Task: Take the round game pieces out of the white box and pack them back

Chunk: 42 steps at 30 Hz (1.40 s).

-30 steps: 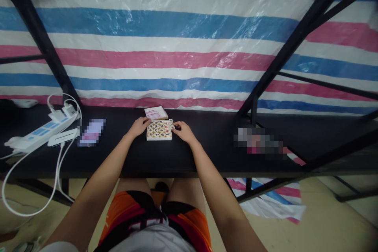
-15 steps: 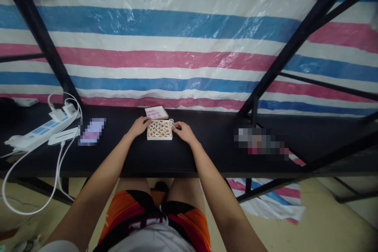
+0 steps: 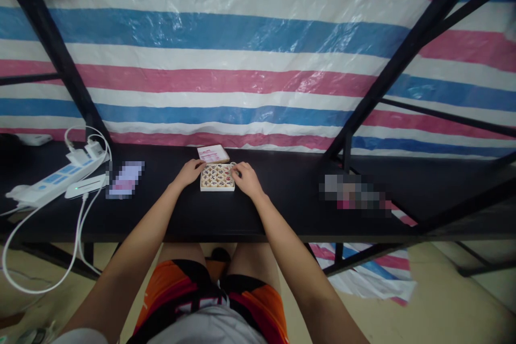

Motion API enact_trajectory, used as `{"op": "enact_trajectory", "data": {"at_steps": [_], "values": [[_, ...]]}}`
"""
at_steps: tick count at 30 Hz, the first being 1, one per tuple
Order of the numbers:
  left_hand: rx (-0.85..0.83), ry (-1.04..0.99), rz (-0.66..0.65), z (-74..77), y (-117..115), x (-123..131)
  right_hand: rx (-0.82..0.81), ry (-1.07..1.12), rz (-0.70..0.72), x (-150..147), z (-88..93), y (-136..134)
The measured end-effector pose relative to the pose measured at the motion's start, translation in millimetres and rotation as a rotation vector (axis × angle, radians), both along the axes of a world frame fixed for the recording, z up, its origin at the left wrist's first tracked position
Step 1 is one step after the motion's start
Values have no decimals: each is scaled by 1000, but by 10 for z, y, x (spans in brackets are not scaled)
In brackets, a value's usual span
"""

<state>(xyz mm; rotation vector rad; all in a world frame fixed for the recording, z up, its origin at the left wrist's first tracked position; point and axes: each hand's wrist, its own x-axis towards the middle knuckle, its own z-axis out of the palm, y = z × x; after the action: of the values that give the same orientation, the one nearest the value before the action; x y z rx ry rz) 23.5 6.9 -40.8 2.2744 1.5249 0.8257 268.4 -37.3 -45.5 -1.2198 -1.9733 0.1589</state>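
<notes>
A shallow white box point(image 3: 217, 189) stands on the black table, filled with rows of round, pale Chinese chess pieces point(image 3: 217, 176) marked with black and red characters. At its far left corner, the curled fingers of my left hand point(image 3: 191, 172) hold the edge. My right hand point(image 3: 246, 178) is over the right side, its thumb and fingers closed around a Chinese chess piece that they mostly hide. Behind the box lies its lid point(image 3: 213, 153), white with pink print.
On the left are a white power strip point(image 3: 60, 176) with plugs and looping cables, a white device point(image 3: 86, 187) and a blurred-out phone-like item point(image 3: 126, 179). A pixelated item point(image 3: 355, 193) lies right. Black metal posts point(image 3: 363, 97) and a striped plastic sheet point(image 3: 226, 70) stand behind.
My right hand has moved slightly left, from beside the box's right edge to over its right column of pieces. My left hand has stayed at the corner.
</notes>
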Motion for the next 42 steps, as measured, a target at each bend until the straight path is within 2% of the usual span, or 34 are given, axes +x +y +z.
{"op": "enact_trajectory", "data": {"at_steps": [8, 15, 26, 32, 42], "values": [[-2, 5, 7, -5, 8, 1, 12, -86, 134, -116, 60, -115], [-8, 3, 8, 6, -7, 3, 18, -216, 171, -178, 72, -159], [-7, 1, 8, 13, -17, 10, -35, -206, 126, -186, 67, -154], [1, -2, 10, 2, -7, 8, -5, -224, 129, -172, 64, -146], [-17, -4, 2, 14, -14, 11, 22, -275, 238, -170, 63, -156]]}}
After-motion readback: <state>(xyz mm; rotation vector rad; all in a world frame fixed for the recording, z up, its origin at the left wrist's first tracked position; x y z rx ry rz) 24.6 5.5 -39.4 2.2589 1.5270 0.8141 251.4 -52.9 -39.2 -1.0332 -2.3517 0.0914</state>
